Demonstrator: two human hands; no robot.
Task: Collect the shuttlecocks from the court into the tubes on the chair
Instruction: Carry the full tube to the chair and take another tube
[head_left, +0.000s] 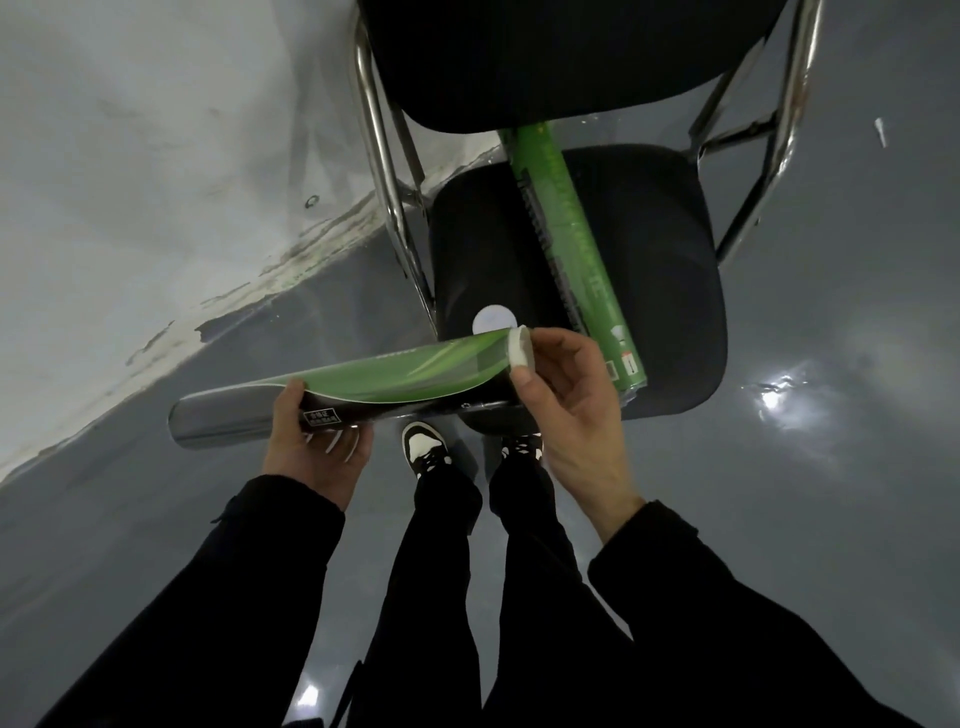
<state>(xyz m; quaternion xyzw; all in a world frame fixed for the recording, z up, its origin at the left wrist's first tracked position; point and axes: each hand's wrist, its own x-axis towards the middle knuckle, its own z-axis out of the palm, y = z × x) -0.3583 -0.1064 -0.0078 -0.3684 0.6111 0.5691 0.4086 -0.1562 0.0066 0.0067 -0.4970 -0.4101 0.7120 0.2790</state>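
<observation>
A black padded chair with a chrome tube frame (382, 171) stands on the glossy grey floor (805, 493), close beside a worn white wall (156, 130) on the person's left. Their black-and-white shoes (425, 448) reach just under the seat's front edge, and open floor spreads to the right of the chair. A long green cardboard shuttlecock tube (571, 228) lies lengthwise on the seat, its far end hidden behind the backrest. A small white round lid (493, 321) lies flat on the seat near the front edge. In front of the chair, the left hand (317, 447) grips a black-and-green tube (363, 387) from below, held crosswise and roughly level. The right hand (566, 400) pinches a white round cap (521, 349) at that tube's right end between thumb and fingers. What either tube contains cannot be seen.
</observation>
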